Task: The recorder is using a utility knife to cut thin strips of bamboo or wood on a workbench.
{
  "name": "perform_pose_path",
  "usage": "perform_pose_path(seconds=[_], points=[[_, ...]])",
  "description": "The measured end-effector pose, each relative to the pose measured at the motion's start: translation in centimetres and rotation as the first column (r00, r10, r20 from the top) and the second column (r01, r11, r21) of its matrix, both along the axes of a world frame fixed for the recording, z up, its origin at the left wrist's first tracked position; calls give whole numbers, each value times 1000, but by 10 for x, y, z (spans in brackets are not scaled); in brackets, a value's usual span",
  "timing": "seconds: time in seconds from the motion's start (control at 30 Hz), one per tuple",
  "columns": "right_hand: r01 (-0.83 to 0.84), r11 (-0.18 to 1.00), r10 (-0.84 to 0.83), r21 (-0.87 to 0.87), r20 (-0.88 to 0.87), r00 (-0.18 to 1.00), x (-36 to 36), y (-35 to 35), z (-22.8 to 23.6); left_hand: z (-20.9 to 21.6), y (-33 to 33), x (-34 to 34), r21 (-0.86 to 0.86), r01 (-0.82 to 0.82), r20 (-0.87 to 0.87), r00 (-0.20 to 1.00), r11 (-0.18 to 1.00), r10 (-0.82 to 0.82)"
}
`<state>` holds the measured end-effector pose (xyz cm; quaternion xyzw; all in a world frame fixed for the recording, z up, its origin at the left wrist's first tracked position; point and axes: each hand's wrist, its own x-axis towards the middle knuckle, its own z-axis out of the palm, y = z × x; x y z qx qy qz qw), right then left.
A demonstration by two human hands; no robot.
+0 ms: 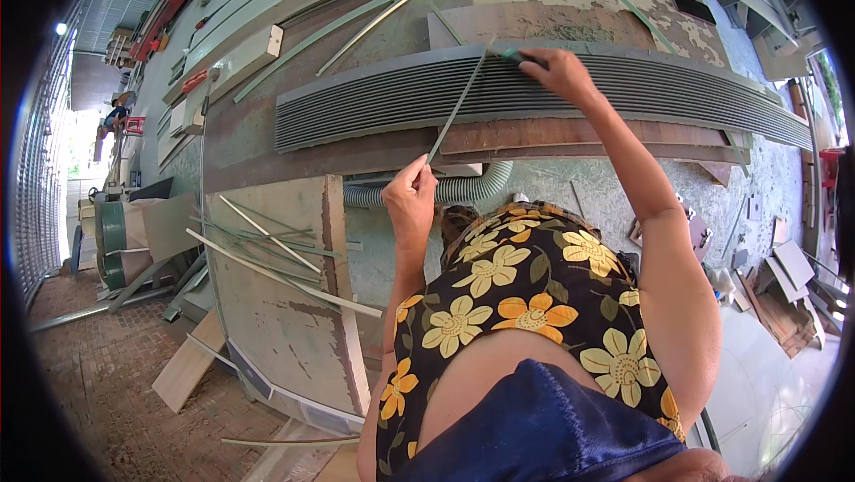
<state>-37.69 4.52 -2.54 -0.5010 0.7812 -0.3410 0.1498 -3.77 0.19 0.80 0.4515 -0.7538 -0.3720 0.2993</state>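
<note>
One thin green strip [456,106] slants over the ribbed grey panel [374,99]. Left hand [410,197] fingers pinch its near end. Right hand [559,72] fingers clamp its far end.

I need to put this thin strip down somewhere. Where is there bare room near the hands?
Bare room: the brown board just below the ribbed grey panel, right of the left hand, which pinches the thin strip. Crowded: the low board at left carries loose offcut strips. The right hand rests on the ribbed panel.
</note>
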Motion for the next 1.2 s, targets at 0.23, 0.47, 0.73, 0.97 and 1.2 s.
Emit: perform_pose_path(seconds=[0.23, 0.47, 0.73, 0.97, 1.2], points=[[-431, 901, 434, -56, 59, 899, 68, 8, 23, -12, 0, 4, -86, 13, -21, 1000, 996, -15], [180, 982, -172, 60, -118, 978, -12, -3, 1, -7, -2, 7, -124, 54, -12, 998, 991, -56], [-305, 952, 305, 17, -25, 952, 54, 7, 9, -14, -5, 15, -208, 78, 16, 997, 975, -76], [134, 991, -135, -27, -51, 989, -10, -2, 6, -15, -2, 19, -196, 57, 34, 998, 979, -51], [-429, 902, 432, -49, 135, 892, 103, 16, 30, -10, -2, 16, 176, 69, -56, 997, 982, -60]])
